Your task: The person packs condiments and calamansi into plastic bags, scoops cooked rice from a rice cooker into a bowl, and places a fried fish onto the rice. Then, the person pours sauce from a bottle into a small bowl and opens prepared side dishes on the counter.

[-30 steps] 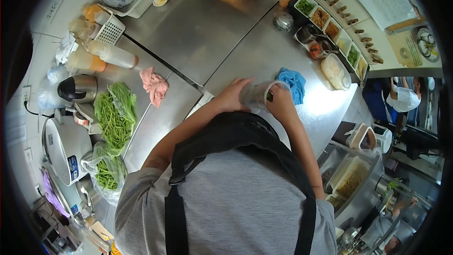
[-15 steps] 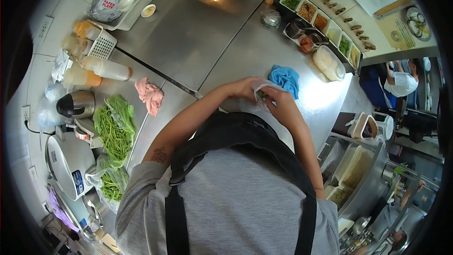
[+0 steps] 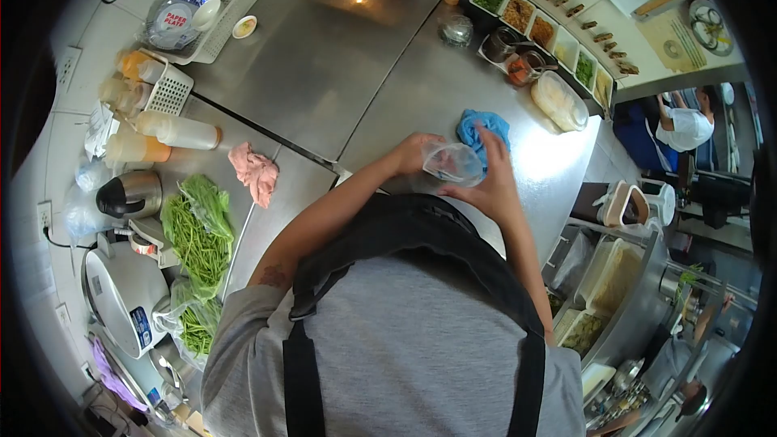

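Note:
My left hand (image 3: 414, 151) is closed on the side of a small clear plastic bag (image 3: 453, 163), whose round mouth faces up. What lies inside the bag is hard to make out. On the bag's right, my right hand (image 3: 492, 186) has its thumb and fingers spread wide with nothing between them. The thumb is close to the bag's near rim; whether it touches cannot be told. Just behind the right fingers a crumpled blue cloth (image 3: 477, 125) lies on the steel counter (image 3: 388, 105).
A pink cloth (image 3: 254, 174), green vegetables (image 3: 197, 235), squeeze bottles (image 3: 176, 129) and a kettle (image 3: 129, 194) are at left. Topping tubs (image 3: 542, 31), jars and an oblong container (image 3: 558, 101) line the back right. Another person (image 3: 686, 125) is at far right.
My right hand has come out of the bag's mouth and spread its fingers. The bag's opening now shows wider. My left hand keeps its hold.

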The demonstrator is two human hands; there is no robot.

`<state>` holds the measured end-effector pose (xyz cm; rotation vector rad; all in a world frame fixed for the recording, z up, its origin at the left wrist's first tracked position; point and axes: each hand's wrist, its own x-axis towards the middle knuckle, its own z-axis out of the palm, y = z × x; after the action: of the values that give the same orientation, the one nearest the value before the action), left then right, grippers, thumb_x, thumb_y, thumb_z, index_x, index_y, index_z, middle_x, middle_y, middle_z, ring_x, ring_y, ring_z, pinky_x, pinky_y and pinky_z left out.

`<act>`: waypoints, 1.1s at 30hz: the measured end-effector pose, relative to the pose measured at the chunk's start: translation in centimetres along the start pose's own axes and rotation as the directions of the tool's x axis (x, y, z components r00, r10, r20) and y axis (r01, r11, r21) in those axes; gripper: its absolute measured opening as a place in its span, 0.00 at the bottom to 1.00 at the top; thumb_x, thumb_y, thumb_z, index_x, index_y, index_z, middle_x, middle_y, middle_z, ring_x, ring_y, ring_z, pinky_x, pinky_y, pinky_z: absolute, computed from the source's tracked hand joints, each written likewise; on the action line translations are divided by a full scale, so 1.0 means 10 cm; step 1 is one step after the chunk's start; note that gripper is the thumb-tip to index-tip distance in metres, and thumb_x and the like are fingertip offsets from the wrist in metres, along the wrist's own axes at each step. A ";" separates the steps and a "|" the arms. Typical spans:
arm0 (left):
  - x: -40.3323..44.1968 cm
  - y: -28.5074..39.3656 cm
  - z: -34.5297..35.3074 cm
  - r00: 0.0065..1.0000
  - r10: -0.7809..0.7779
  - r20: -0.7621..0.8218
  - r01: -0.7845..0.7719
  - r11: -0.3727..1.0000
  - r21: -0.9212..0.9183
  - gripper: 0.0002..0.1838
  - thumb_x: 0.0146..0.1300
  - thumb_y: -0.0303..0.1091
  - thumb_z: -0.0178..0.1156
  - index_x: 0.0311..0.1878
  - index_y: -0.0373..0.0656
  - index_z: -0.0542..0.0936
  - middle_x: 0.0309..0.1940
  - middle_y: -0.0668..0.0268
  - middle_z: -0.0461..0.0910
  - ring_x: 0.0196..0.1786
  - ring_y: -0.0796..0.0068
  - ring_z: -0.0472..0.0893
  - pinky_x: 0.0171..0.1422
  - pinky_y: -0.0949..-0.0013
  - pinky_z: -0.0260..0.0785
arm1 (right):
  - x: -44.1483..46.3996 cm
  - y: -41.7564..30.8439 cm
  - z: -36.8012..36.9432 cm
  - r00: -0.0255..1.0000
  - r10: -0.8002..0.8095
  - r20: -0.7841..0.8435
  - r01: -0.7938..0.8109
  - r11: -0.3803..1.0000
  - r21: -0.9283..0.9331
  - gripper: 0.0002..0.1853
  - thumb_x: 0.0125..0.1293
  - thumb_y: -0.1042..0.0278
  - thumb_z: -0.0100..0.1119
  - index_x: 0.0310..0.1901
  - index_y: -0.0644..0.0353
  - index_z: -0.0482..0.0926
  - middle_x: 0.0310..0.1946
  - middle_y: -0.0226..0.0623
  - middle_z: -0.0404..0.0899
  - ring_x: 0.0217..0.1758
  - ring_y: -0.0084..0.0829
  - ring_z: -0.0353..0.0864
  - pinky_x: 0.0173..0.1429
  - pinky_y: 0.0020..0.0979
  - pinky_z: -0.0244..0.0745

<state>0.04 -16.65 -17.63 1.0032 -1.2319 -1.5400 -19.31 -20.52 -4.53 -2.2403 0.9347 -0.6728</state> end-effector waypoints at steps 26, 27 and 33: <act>-0.25 1.47 0.40 0.973 0.079 0.216 -0.058 0.993 -0.103 0.12 0.69 0.34 0.41 0.36 0.40 0.73 0.37 0.62 0.80 0.45 0.72 0.78 0.55 0.68 0.68 | 0.84 -0.65 -0.38 0.832 -0.555 0.004 0.554 0.830 -0.060 0.04 0.57 0.71 0.66 0.33 0.57 0.80 0.26 0.33 0.78 0.26 0.31 0.79 0.29 0.29 0.71; -0.32 1.52 0.44 0.980 0.073 0.186 -0.049 0.990 -0.133 0.12 0.69 0.33 0.40 0.33 0.41 0.71 0.36 0.63 0.79 0.44 0.73 0.78 0.55 0.68 0.68 | 0.85 -0.74 -0.43 0.846 -0.527 -0.083 0.528 0.849 -0.020 0.04 0.61 0.69 0.62 0.32 0.57 0.78 0.24 0.31 0.76 0.24 0.29 0.75 0.28 0.27 0.68; -0.60 1.67 0.41 0.991 0.086 0.099 -0.078 0.993 -0.083 0.17 0.76 0.41 0.40 0.32 0.42 0.68 0.37 0.63 0.78 0.46 0.73 0.77 0.56 0.68 0.67 | 1.00 -0.94 -0.90 0.952 -0.200 -0.231 0.291 0.822 0.489 0.13 0.67 0.55 0.54 0.40 0.58 0.72 0.31 0.31 0.70 0.30 0.22 0.69 0.39 0.25 0.64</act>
<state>0.34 -11.54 -0.15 0.8210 -1.2573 -1.5796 -14.73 -25.81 10.29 -1.8410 0.4539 -1.1048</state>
